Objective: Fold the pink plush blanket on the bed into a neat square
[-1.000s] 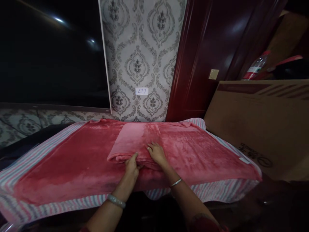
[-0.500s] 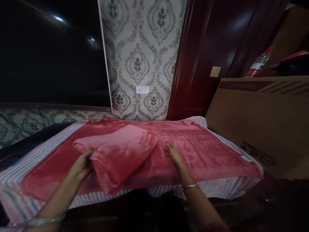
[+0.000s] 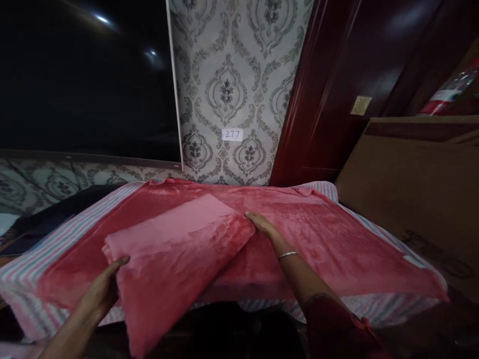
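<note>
A folded pink plush blanket (image 3: pixel 179 239) lies slantwise over a spread-out one, its near corner hanging past the front edge. My left hand (image 3: pixel 103 286) is closed on its left edge, thumb on top and the other fingers mostly hidden below. At the right corner of the fold, my right hand (image 3: pixel 262 225) holds the cloth with its fingertips; some of those fingers are out of sight. Underneath is the reddish-pink spread blanket (image 3: pixel 318 244), wrinkled and covering most of the surface.
A striped sheet (image 3: pixel 41 259) shows around the blanket's borders. Behind are a large dark screen (image 3: pixel 86 85) and a patterned wall with a paper label (image 3: pixel 232 134). A cardboard box (image 3: pixel 415 189) stands at the right, near a bottle (image 3: pixel 449 92) with a red label.
My left hand has drawn the folded blanket toward me and left, and the fold looks flatter and wider. My right hand has come to its right corner. The view has shifted left.
</note>
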Tool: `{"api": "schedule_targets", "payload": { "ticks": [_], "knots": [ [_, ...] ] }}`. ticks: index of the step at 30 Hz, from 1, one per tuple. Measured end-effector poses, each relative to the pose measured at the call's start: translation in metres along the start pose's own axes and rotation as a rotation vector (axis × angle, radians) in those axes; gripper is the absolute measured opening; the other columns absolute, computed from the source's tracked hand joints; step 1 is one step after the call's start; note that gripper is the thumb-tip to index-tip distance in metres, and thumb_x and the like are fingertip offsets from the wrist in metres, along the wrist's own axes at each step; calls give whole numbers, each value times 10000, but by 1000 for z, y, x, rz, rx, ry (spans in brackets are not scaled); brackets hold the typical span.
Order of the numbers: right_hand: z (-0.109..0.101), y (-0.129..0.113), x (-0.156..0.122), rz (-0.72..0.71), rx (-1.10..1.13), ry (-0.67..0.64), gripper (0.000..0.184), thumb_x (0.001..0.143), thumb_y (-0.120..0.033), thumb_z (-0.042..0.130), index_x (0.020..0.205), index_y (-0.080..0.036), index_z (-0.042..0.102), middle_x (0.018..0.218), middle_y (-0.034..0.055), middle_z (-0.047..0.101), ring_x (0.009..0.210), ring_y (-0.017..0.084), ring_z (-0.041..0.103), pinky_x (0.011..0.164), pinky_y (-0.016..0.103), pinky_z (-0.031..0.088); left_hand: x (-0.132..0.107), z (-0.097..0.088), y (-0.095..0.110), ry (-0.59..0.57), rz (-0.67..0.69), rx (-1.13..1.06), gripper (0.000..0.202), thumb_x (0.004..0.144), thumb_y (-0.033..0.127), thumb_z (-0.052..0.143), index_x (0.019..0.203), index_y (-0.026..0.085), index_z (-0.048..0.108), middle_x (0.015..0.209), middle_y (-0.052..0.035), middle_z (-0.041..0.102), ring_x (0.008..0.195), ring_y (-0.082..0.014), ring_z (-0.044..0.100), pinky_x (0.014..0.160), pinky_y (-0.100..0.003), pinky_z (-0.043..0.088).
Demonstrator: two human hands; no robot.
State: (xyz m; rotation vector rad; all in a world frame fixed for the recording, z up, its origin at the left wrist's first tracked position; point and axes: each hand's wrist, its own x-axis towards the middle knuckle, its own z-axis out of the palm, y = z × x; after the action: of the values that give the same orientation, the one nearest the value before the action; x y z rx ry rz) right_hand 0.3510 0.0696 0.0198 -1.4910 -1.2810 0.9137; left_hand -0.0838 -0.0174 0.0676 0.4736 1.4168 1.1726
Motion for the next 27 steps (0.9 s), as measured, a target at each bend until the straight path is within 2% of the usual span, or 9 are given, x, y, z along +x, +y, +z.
{"api": "schedule_targets", "payload": {
  "ticks": [5,11,15,18,21,23,27],
  "knots": [
    [12,-19,18,53,-101,-88,290,829,-455,667,734,-185,711,744,21,725,755,192,646,813,330,535,-3,-3,-5,-33,-31,-9,228,790,168,626,995,184,727,830,-69,785,771,-253,754,565,-286,601],
    [23,-40,40,125,-185,-159,173,727,-357,789,722,-198,721,851,33,756,858,234,681,929,377,514,-8,-6,-11,-82,48,53,362,574,207,801,928,246,733,915,-68,793,828,-318,751,556,-322,606],
    [32,-48,40,198,-157,-184,191,698,-323,817,721,-178,694,779,50,746,789,238,691,856,382,553,-6,-10,-15,-76,45,104,433,578,263,821,999,247,723,883,-86,790,744,-347,747,421,-336,550],
    [40,-55,29,229,-73,-223,203,743,-332,777,790,-152,696,730,71,734,669,228,686,723,374,585,-6,-10,-14,-94,45,86,455,622,217,807,1066,234,707,861,-88,785,723,-333,748,453,-339,571],
    [41,-66,17,201,24,-223,174,766,-308,745,811,-150,686,721,66,731,624,205,673,661,337,583,-9,-5,-5,-70,84,20,428,686,125,738,1100,222,686,850,-72,783,720,-297,750,553,-350,614],
    [35,-76,9,156,84,-207,150,764,-291,732,803,-157,679,724,54,729,623,190,665,651,313,575,-13,2,8,-48,125,-4,452,703,48,680,1124,211,679,811,-56,779,676,-271,744,581,-350,622],
    [1,-97,-13,63,186,-140,196,731,-327,733,804,-155,676,730,46,725,623,177,649,662,299,557,-29,23,46,-76,109,11,437,746,0,600,1142,164,690,737,-58,762,583,-253,721,588,-378,624]
  ]
}}
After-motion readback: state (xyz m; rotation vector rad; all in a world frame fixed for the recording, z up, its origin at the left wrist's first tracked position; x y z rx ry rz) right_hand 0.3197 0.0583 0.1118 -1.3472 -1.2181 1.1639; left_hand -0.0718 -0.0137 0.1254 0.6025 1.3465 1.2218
